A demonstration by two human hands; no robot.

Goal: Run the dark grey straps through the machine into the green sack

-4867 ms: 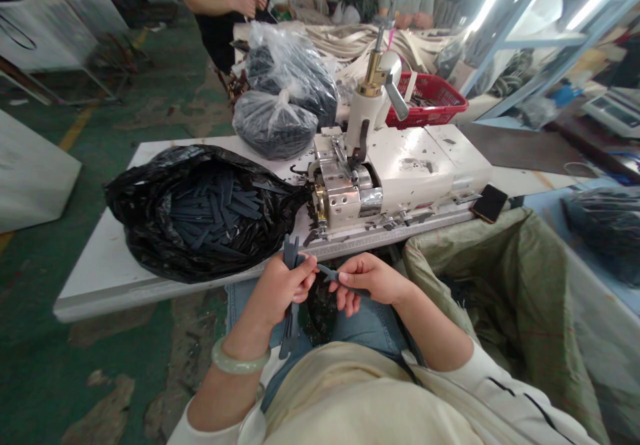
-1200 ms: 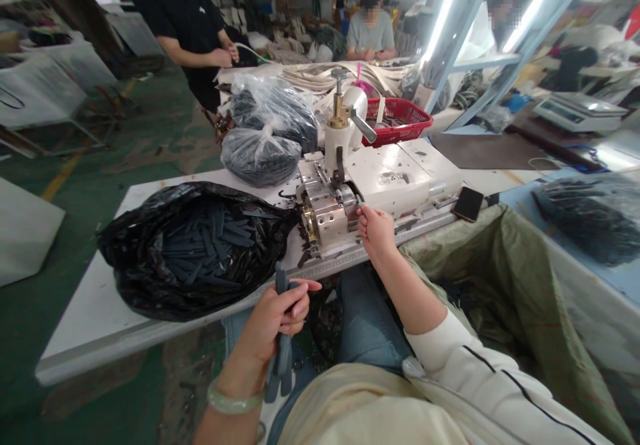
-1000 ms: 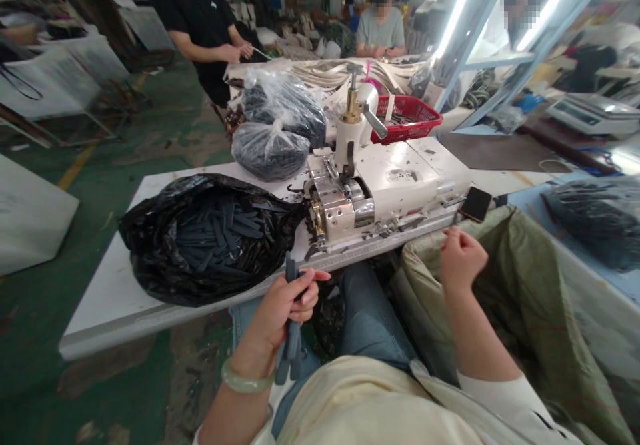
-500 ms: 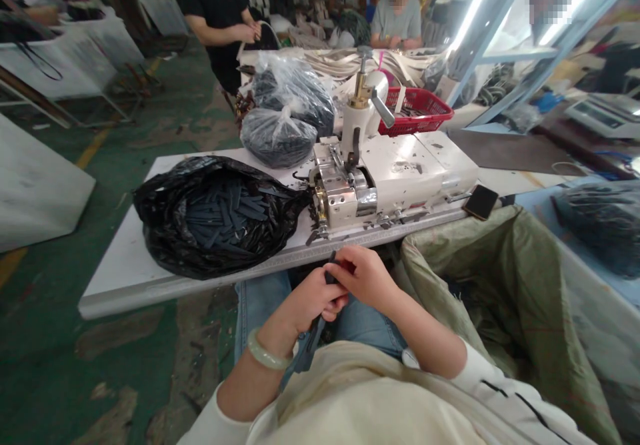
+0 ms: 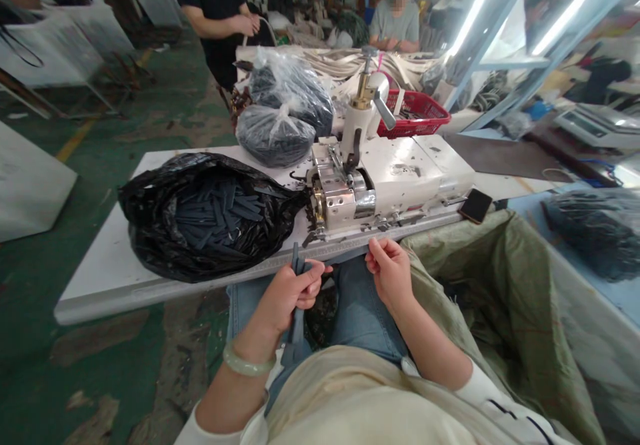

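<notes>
The left hand (image 5: 299, 288) grips flat grey strips (image 5: 297, 328); at its 3 o'clock, the right hand (image 5: 393, 270) pinches 1 thin strip (image 5: 350, 255). At the left hand's 10 o'clock: crinkled black plastic bag (image 5: 155, 248).

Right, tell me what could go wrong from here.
The loose strips in the left hand stick out above and below the fist; if its fingers ease, some might slide out and fall.

The phone lies at the table's front edge, right by the open sack; a passing arm could knock it in.

Dark scraps lie by the machine; some might get caught in it.
</notes>
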